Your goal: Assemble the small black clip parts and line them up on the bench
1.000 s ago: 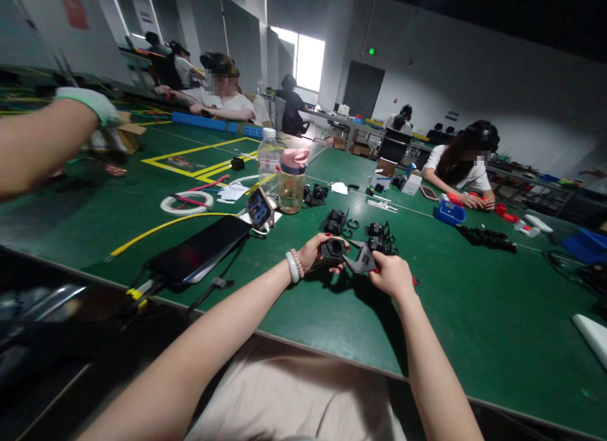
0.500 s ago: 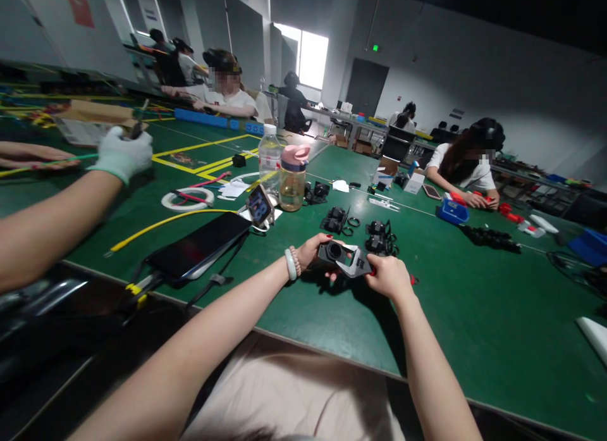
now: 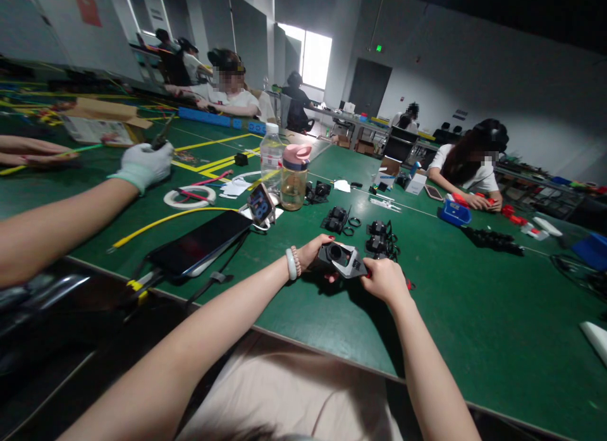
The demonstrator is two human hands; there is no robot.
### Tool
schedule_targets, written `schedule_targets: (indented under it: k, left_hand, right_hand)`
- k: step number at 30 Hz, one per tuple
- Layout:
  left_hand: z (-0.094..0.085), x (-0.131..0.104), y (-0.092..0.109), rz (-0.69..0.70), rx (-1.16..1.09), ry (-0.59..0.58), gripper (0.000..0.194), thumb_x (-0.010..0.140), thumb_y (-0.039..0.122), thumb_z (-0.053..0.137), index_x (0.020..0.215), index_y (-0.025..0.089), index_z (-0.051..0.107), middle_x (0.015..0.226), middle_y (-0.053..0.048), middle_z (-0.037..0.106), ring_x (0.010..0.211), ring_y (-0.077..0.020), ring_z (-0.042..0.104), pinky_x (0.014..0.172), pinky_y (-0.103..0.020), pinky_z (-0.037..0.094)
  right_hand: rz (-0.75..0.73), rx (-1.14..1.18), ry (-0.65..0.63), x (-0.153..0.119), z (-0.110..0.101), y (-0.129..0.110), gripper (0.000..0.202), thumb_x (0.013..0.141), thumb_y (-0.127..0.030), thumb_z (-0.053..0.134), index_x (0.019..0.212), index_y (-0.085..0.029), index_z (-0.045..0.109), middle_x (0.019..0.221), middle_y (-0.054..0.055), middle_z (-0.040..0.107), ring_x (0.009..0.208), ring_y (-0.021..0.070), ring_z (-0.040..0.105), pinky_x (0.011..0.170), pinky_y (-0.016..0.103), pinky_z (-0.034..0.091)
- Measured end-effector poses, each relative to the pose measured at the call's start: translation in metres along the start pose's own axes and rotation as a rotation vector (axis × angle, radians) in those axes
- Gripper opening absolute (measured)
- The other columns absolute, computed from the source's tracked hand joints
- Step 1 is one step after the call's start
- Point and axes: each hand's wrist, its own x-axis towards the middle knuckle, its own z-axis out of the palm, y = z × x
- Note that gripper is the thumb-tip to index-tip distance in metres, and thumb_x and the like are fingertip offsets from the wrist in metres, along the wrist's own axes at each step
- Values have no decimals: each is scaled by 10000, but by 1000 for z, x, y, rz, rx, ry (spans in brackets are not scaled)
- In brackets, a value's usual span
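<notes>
Above the green table, my left hand [image 3: 314,254] is closed on a black fitting with a round opening [image 3: 336,253]. Wrapped round the red-ended handle of a grey adjustable wrench [image 3: 351,266] is my right hand [image 3: 385,278]. The wrench's wide jaws reach to the black fitting and appear to touch it; the exact contact is not clear. Just beyond my hands lie black fittings [image 3: 378,237], another cluster of black parts [image 3: 336,219] and a black ring [image 3: 354,222].
A phone [image 3: 202,245], a pink-lidded bottle [image 3: 294,178] and a clear water bottle [image 3: 271,153] stand or lie on the left. A co-worker's gloved hand [image 3: 147,166] holds a tool there. At right are a blue bin [image 3: 455,213] and another person [image 3: 469,162].
The wrench handle and my right hand have shifted slightly left and down. My left hand stays about where it was with the fitting. The co-worker's gloved hand has moved right.
</notes>
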Motion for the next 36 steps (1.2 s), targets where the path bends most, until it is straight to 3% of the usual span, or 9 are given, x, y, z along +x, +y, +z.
schedule_targets:
  k: [6, 13, 17, 25, 36]
  left_hand:
    - [1, 3, -2, 71, 13, 11, 544, 727, 466, 247, 966, 50, 503, 562, -86, 597, 438, -168, 532, 408, -250, 364]
    - [-4, 8, -7, 150, 18, 141, 558, 739, 479, 246, 1021, 64, 491, 578, -74, 603, 437, -166, 533, 402, -247, 371]
    - [-7, 11, -9, 243, 53, 254, 504, 734, 447, 274, 936, 69, 539, 632, -76, 608, 480, -155, 535, 438, -244, 380]
    - [-17, 17, -12, 399, 230, 407, 318, 719, 328, 370, 799, 92, 568, 728, -50, 587, 656, -147, 522, 617, -255, 394]
    - [-1, 8, -1, 563, 557, 479, 361, 704, 392, 354, 819, 99, 532, 752, -43, 535, 670, -141, 487, 598, -237, 372]
  right_hand:
    - [24, 28, -21, -1, -2, -4, 247, 732, -356, 394, 818, -222, 582, 770, 57, 623, 725, 179, 569, 588, 235, 337]
    - [52, 91, -25, -2, 0, -8, 232, 743, -328, 386, 817, -222, 579, 771, 55, 619, 723, 178, 568, 590, 237, 343]
    - [77, 117, -25, -3, 2, -11, 236, 740, -325, 389, 830, -214, 578, 769, 62, 616, 718, 175, 567, 592, 235, 347]
    - [86, 147, -13, -3, 3, -15, 241, 745, -323, 370, 813, -218, 575, 756, 61, 621, 699, 186, 575, 572, 248, 361]
    - [158, 245, -16, -5, 4, -28, 246, 740, -299, 355, 800, -211, 577, 736, 61, 623, 671, 174, 581, 560, 237, 360]
